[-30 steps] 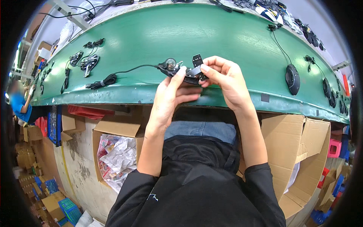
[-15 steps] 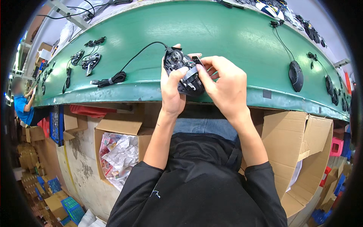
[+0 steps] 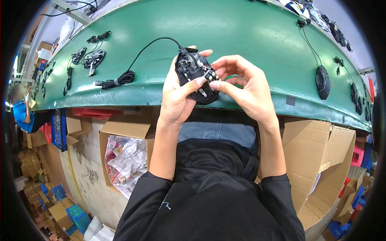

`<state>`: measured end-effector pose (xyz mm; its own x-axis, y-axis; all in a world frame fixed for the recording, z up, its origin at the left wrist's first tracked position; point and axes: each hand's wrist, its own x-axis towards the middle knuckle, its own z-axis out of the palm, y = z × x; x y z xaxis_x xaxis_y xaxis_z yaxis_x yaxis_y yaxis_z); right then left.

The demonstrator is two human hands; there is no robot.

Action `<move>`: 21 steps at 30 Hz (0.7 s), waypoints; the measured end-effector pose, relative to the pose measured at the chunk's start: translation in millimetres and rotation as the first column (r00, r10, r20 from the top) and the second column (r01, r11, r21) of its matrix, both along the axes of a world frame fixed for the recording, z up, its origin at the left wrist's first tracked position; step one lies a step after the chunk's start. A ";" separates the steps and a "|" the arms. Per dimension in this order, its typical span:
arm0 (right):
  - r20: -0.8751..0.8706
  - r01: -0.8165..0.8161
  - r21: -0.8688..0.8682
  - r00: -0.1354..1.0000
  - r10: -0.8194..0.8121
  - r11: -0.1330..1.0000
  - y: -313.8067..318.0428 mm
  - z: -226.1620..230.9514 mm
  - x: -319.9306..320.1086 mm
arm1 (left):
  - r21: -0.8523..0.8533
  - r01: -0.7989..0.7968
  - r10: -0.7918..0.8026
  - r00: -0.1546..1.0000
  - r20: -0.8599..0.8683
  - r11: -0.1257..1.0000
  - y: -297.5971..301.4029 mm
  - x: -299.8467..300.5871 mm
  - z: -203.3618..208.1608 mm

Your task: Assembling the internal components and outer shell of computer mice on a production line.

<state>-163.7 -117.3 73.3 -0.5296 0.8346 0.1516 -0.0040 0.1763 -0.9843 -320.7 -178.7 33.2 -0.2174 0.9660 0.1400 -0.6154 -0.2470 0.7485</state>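
My left hand is closed round an opened black computer mouse, whose inner parts show, and holds it above the bench's near edge. My left thumb presses near a small dark switch board with light-coloured bits on it. From the right, my right hand pinches that board between thumb and forefinger at the mouse's side. A black cable runs from the mouse's far end to a tied coil lying on the bench. Fingers hide part of the mouse.
The green bench carries opened mouse bodies at left and a closed black mouse at right, with others beyond. Below stand a cardboard box with crumpled paper and an open carton. A person in blue is at far left.
The small board has turned over and moved down against the mouse; the grey ribbon seen across the mouse is no longer visible. My right hand has shifted slightly right, its fingers more spread.
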 end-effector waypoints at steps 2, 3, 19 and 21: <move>0.014 -0.013 0.023 1.000 0.013 1.000 -4.2 -6.0 -2.1 | 0.037 0.065 -0.067 0.995 0.067 0.997 0.6 -1.5 0.0; 0.024 -0.033 0.047 0.999 0.032 0.998 -6.4 -7.9 -3.3 | 0.032 0.061 -0.063 0.996 0.069 0.998 0.0 -2.1 0.8; 0.100 0.085 0.427 0.985 -0.140 0.900 -25.0 -0.8 -16.6 | 0.040 0.092 -0.096 0.987 0.130 0.995 -0.4 -7.0 3.1; 0.104 0.096 0.464 0.981 -0.162 0.881 -31.2 0.9 -20.0 | 0.074 0.123 -0.136 0.972 0.191 0.990 -0.3 -8.8 2.7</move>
<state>-183.7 -148.5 74.2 -0.4649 0.7531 0.4655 0.1770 0.5942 -0.7846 -329.5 -179.0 35.9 -0.1199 0.9786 0.1674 -0.7775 -0.1975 0.5971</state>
